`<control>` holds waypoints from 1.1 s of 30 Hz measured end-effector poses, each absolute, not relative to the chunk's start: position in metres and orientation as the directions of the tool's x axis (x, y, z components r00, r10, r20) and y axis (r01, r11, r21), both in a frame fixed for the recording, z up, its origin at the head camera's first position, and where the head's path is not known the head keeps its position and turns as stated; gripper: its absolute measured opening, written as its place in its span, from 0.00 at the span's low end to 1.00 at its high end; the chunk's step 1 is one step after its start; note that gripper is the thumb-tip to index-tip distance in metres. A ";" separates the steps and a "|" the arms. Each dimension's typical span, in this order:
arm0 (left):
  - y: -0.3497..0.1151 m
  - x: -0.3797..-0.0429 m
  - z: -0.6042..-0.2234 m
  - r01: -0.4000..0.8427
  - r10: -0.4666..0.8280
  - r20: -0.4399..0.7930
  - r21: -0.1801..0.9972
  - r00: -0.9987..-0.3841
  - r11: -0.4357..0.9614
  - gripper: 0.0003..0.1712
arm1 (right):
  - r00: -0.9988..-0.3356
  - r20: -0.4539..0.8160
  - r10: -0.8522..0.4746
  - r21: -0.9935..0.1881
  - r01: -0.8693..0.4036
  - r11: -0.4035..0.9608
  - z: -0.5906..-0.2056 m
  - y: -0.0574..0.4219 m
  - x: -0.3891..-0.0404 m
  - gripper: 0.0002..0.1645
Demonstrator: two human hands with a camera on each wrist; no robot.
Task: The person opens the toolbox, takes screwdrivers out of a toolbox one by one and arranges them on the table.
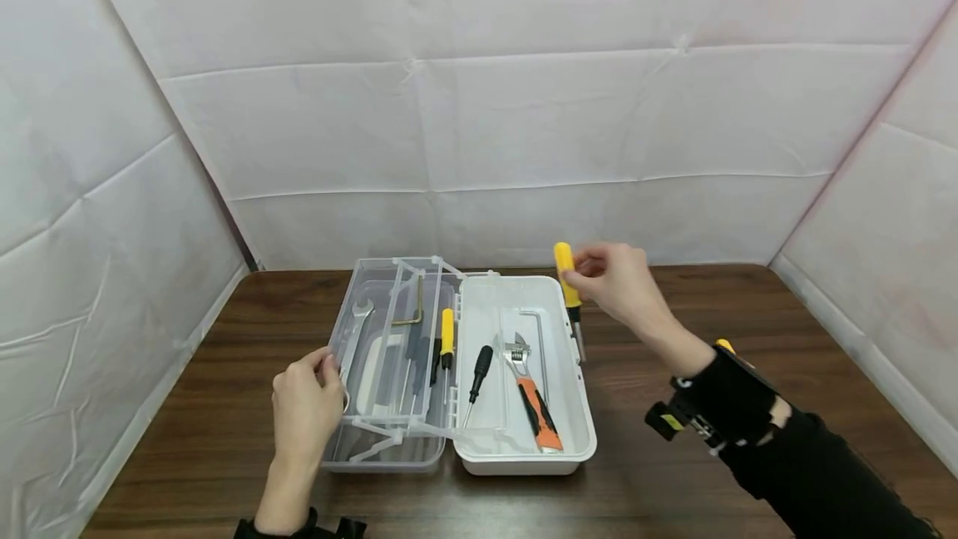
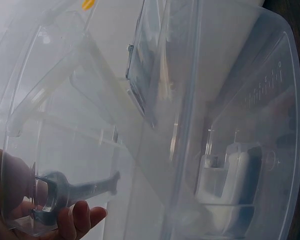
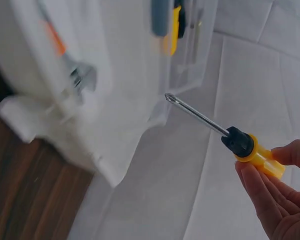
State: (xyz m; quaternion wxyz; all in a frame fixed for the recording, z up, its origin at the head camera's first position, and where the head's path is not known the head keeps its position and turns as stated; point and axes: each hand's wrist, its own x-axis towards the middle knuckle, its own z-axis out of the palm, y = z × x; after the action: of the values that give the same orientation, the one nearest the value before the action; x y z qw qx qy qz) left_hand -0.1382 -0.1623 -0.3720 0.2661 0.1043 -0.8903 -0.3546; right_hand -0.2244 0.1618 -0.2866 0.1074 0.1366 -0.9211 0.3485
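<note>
My right hand (image 1: 617, 281) pinches a yellow-handled screwdriver (image 1: 566, 273) just beyond the right wall of the white toolbox (image 1: 587, 431). In the right wrist view the screwdriver (image 3: 202, 117) shows a black collar and a cross-shaped tip. At the left, my left hand (image 1: 307, 398) pinches the outer edge of a clear plastic tray (image 1: 407, 420), hinged by arms to the box. Through the plastic in the left wrist view, a wrench (image 2: 77, 195) shows beside the fingers (image 2: 81, 217). The white box holds a black screwdriver (image 1: 481, 368), an orange-handled adjustable wrench (image 1: 535, 410) and a hex key (image 1: 540, 348).
Below the tray is the clear lid (image 1: 382, 464) of the box. A brass-coloured hex key (image 1: 414, 314) and another yellow screwdriver (image 1: 447, 335) lie on the left side. Part of a yellow object (image 1: 724, 344) shows behind the right wrist. White sheets (image 1: 524, 123) wall in the wooden table (image 1: 195, 439).
</note>
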 end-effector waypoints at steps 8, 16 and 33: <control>-0.162 -0.139 -0.372 0.005 -0.375 0.399 0.690 -0.837 0.724 0.13 | -0.938 0.318 -0.136 -0.500 -0.288 0.817 -0.314 0.222 -0.220 0.12; -0.163 -0.139 -0.371 0.004 -0.375 0.396 0.692 -0.838 0.722 0.13 | -0.972 0.226 -0.066 -0.444 -0.163 0.881 -0.346 0.276 -0.221 0.16; -0.163 -0.138 -0.372 0.009 -0.375 0.407 0.688 -0.833 0.726 0.13 | -0.993 0.061 0.097 -0.358 0.069 0.931 -0.388 0.323 -0.235 0.17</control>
State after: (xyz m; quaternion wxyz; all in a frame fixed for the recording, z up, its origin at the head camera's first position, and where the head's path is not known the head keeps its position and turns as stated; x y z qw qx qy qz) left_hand -0.1378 -0.1631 -0.3723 0.2700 0.1031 -0.8888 -0.3556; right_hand -0.2347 0.3232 -0.3875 0.0389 -0.0421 -0.9819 0.1804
